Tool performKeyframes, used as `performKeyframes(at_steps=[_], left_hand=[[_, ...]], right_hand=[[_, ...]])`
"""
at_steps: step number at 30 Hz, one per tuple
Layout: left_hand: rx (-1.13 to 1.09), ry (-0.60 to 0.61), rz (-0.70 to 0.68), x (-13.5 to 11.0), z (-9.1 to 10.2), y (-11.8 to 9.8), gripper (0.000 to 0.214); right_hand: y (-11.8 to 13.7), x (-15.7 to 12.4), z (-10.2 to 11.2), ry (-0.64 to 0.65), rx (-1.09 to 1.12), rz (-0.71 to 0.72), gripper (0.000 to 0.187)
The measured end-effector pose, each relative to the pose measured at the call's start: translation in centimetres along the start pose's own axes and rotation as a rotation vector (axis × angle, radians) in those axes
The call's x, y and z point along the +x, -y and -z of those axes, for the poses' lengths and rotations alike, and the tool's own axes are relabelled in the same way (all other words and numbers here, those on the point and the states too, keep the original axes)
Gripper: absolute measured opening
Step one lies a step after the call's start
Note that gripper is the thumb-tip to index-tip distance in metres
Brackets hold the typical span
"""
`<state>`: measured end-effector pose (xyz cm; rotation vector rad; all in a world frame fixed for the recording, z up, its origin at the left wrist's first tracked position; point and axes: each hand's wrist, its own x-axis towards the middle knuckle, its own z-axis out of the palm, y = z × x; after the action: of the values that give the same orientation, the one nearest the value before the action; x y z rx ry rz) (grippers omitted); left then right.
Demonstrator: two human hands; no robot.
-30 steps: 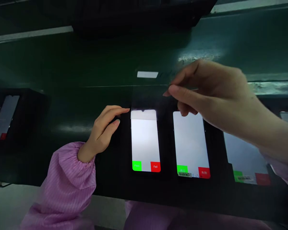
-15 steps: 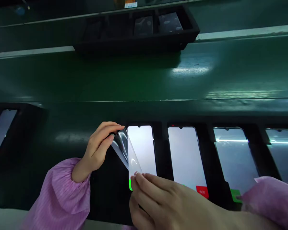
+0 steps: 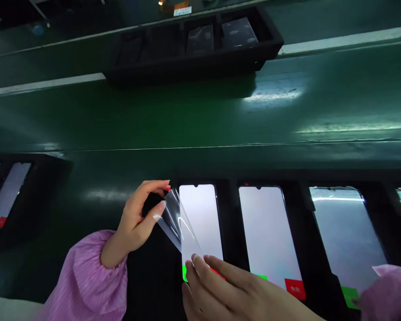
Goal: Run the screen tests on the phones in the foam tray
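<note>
My left hand, in a pink cuff, has thumb and forefinger at the edges of a clear protective film, gripping it loosely. The film curls back to the left over a lit smartphone with a white screen, and a small red spot shows at the forefinger. My right hand covers the phone's lower end. Its bent fingers seem pinched on the film's lower part; the exact contact is hidden. Green and red patches show beside the fingers at the screen's bottom.
More lit phones, such as the neighbouring phone, lie in black tray slots to the right. Another black tray with phones is at the left. A long black compartment tray stands farther back, across the green surface.
My left thumb and forefinger have spread farther apart at the film. My right hand sits slightly lower in view. The whole scene has shifted down a little as the camera moved.
</note>
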<state>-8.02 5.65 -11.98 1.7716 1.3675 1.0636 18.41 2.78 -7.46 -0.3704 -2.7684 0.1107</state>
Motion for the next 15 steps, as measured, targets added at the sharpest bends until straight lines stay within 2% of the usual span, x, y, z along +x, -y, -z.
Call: performKeyframes(at_steps=[5, 7, 10, 12, 15], left_hand=[[0.014, -0.009, 0.006, 0.0, 0.0, 0.4, 0.034], [0.047, -0.003, -0.015, 0.2, 0.2, 0.3, 0.026], [0.21, 0.069, -0.092, -0.2, 0.7, -0.8, 0.017], [0.369, 0.145, -0.134, -1.7, 1.0, -2.3, 0.02], [0.515, 0.237, -0.178, -6.0, 0.7, -5.0, 0.035]], right_hand=[[-0.4, -0.5, -0.4, 0.006, 0.02, -0.017, 0.022], [-1.7, -1.5, 0.5, 0.048, 0.008, -0.097, 0.027], [-3.8, -4.4, 3.0, 0.061, -0.072, -0.274, 0.032], [-4.1, -6.6, 4.5, 0.014, -0.034, -0.387, 0.028], [-2.1, -9.1, 5.2, -0.05, 0.065, -0.458, 0.025]])
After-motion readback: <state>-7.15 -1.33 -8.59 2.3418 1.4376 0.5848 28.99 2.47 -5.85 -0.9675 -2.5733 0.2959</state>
